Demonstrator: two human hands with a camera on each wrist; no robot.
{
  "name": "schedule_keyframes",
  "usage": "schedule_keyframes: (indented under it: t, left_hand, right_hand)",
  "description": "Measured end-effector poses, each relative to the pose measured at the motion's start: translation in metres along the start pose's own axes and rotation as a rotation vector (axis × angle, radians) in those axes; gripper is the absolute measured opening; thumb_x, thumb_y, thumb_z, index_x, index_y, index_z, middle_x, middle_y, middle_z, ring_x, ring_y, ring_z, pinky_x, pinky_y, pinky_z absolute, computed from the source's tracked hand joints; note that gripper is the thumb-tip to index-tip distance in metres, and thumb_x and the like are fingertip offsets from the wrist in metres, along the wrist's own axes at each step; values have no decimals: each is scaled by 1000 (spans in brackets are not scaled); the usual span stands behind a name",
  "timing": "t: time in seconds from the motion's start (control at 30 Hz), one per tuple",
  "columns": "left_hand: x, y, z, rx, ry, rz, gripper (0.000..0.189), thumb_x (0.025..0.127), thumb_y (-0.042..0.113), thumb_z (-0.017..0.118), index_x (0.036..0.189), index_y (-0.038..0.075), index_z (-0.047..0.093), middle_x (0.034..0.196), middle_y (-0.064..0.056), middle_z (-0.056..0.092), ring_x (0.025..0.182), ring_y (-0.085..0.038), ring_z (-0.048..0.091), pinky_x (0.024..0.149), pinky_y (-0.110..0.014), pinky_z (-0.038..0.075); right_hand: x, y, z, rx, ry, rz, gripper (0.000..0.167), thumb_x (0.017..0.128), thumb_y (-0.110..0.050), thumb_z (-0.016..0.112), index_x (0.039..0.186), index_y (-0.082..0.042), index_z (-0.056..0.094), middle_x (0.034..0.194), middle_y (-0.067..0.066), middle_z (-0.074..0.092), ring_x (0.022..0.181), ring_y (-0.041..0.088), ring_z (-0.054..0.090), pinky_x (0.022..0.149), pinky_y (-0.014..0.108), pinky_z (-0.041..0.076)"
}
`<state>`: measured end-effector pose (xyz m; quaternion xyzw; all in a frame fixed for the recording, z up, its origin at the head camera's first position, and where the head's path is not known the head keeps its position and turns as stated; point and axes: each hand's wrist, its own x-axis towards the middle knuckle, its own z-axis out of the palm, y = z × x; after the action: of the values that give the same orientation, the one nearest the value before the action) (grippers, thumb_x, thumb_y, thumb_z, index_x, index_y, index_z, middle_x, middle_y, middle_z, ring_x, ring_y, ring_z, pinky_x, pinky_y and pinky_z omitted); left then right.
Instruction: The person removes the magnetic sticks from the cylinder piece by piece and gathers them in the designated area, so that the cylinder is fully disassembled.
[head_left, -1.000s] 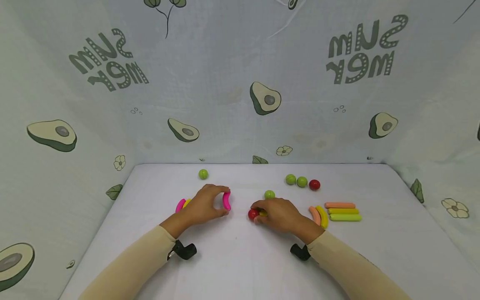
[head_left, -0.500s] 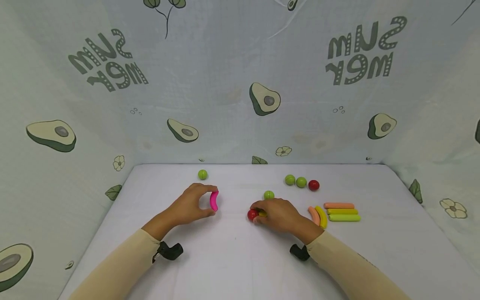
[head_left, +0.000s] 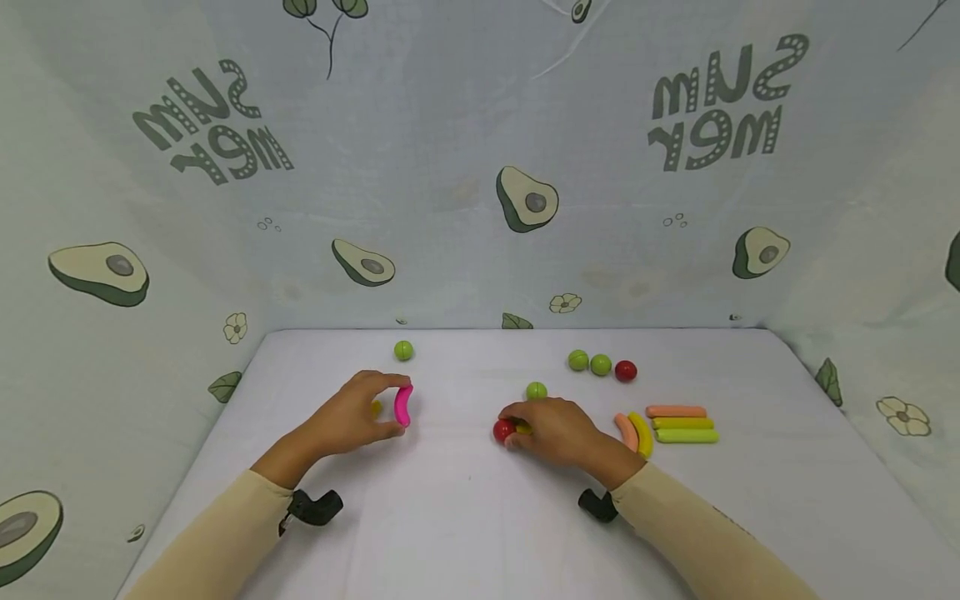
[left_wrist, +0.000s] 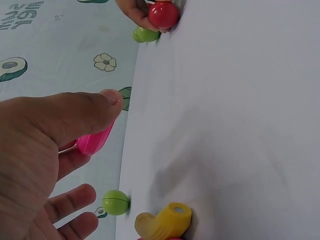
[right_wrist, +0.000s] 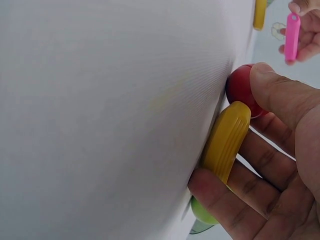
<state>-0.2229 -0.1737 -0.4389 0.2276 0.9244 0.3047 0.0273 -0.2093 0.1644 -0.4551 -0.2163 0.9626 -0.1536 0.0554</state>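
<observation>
My left hand (head_left: 348, 418) pinches a pink banana-shaped toy (head_left: 402, 406) between thumb and fingertips, above the left part of the table. Below it lies a yellow toy banana (left_wrist: 170, 222), with a sliver of pink showing beside it at the bottom of the left wrist view. My right hand (head_left: 555, 431) holds a red ball (head_left: 503, 431) at the table's middle, thumb against its side. In the right wrist view another yellow toy banana (right_wrist: 226, 140) lies against the ball, within the curve of the fingers. A green ball (head_left: 536, 391) sits just behind that hand.
A lone green ball (head_left: 403, 350) stands at the back left. Two green balls (head_left: 578, 360) and a red ball (head_left: 626, 371) line up at the back right. Nearer, a curved orange piece (head_left: 626, 432) and yellow banana (head_left: 641, 433) lie beside three straight sticks (head_left: 682, 423).
My left hand has moved left with the pink toy, over to the yellow banana at the left. My right hand has stayed in place on the red ball.
</observation>
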Motion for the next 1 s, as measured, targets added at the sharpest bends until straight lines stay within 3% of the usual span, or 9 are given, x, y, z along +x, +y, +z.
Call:
schedule_keyframes:
  t: [0.4, 0.73, 1.0]
  left_hand:
    - [-14, -16, -10, 3, 22, -56, 66, 80, 19, 90, 140, 16, 62, 136, -4, 60, 132, -33, 47, 98, -52, 52]
    - [-23, -32, -17, 1, 31, -16, 64, 81, 14, 88, 139, 11, 62, 137, -7, 61, 133, -36, 47, 106, -56, 44]
    - [-28, -43, -20, -6, 35, -30, 65, 80, 14, 89, 139, 10, 63, 138, -10, 60, 131, -39, 49, 103, -59, 45]
  right_hand:
    - [-1, 1, 1, -4, 9, 0, 39, 87, -35, 83, 123, -23, 73, 104, -10, 71, 90, 11, 61, 86, 41, 51]
    - [-1, 0, 0, -10, 10, 2, 40, 87, -35, 83, 123, -23, 73, 104, -9, 71, 90, 12, 61, 87, 41, 51]
    - [-1, -1, 0, -11, 14, -7, 39, 87, -35, 83, 123, -23, 74, 104, -10, 71, 90, 11, 60, 86, 40, 51]
